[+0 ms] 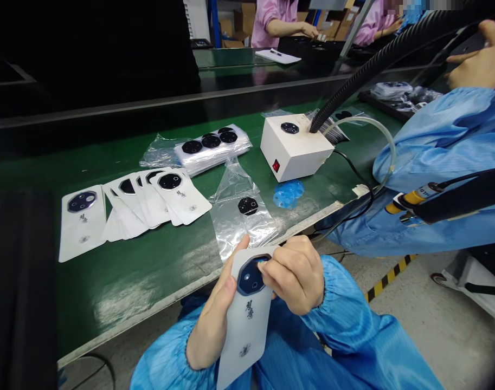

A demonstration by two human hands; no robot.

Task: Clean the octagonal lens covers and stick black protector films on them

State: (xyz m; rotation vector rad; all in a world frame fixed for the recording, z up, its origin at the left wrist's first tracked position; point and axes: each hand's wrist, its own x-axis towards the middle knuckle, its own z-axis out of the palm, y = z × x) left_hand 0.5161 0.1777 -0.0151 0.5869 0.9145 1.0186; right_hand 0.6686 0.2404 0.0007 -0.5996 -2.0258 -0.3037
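Note:
My left hand (pixel 212 314) grips a white phone back cover (pixel 247 319) over my lap, thumb on its top left edge. The cover has a dark round camera ring (pixel 251 277) near its top. My right hand (pixel 296 273) is closed, its fingertips pinching a small blue film at the ring's edge. Just beyond my hands, on the green bench, a clear plastic bag (pixel 241 214) lies flat with a loose black camera ring (pixel 248 205) on it.
Several white back covers (pixel 149 203) fan out on the green bench (pixel 149 260), one apart (pixel 82 222) at left. A bagged stack (pixel 210 146) lies behind. A white box (pixel 294 146) with black hose, blue film discs (pixel 288 194), and a co-worker's blue sleeve (pixel 438 162) stand right.

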